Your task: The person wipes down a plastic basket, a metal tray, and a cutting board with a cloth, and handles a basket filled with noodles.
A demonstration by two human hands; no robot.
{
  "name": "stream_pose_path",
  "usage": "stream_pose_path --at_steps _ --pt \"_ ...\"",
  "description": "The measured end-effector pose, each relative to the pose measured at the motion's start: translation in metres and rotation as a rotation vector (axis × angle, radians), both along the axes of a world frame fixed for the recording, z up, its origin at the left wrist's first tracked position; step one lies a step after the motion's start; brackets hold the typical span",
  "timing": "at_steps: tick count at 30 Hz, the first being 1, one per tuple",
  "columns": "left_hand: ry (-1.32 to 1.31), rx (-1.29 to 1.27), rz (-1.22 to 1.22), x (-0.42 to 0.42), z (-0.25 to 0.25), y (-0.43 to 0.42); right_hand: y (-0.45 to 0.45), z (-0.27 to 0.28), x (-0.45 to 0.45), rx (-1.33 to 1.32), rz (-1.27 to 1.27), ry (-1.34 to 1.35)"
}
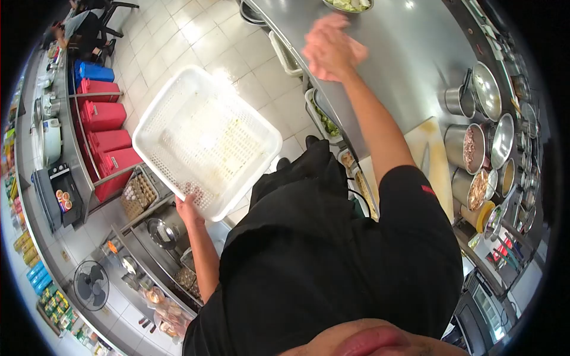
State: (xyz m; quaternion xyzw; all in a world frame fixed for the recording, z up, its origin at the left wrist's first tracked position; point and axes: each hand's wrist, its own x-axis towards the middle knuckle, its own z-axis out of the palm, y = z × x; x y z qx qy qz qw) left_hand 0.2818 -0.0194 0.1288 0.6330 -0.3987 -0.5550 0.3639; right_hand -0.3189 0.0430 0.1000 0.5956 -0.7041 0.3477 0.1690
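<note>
My left hand (191, 212) is closed on the near corner of a white perforated plastic basket (190, 133). The basket is tilted, with its inside facing me, and hangs over the tiled floor; yellowish bits cling to its bottom. Out over the steel counter (389, 77), my right arm is stretched forward. My right hand (333, 56) is closed on a bunched pink cloth (357, 51) at the counter's left edge. Motion blurs the hand and cloth somewhat, and whether the cloth presses on the steel I cannot tell.
A bowl of chopped greens (350, 5) stands at the counter's far end. To the right are a cutting board (432, 160) with a knife and several pots with food (473, 147). Red bins (104, 115) line the left side, near an egg crate (139, 193). A person (83, 35) sits far back left.
</note>
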Motion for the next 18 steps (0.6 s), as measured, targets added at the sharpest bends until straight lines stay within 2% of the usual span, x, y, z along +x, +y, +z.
stream_pose_path --at_steps 2,4,8,9,10,14,16,18 --pt "0.007 -0.005 0.007 -0.008 0.006 0.002 -0.041 -0.009 0.019 -0.063 0.226 -0.079" --pt "0.006 0.000 0.011 -0.012 0.010 0.005 -0.064 -0.007 0.032 0.149 0.314 0.037" --pt "0.051 0.002 0.019 -0.008 0.011 0.009 -0.078 -0.070 0.007 0.516 0.478 0.112" --pt "0.047 0.002 0.022 -0.006 0.010 0.011 -0.058 -0.054 0.017 0.592 0.405 0.180" --pt "0.045 0.004 0.023 -0.002 0.007 0.012 -0.027 -0.014 0.040 0.668 0.331 0.249" --pt "0.092 0.027 -0.005 0.012 -0.012 0.013 0.054 0.009 0.096 1.080 0.211 0.425" --pt "0.136 0.017 -0.011 0.020 -0.030 0.010 0.108 -0.043 0.126 0.806 -0.117 0.247" --pt "0.101 0.019 -0.068 0.026 -0.043 0.005 0.150 -0.060 0.152 0.871 -0.028 -0.043"
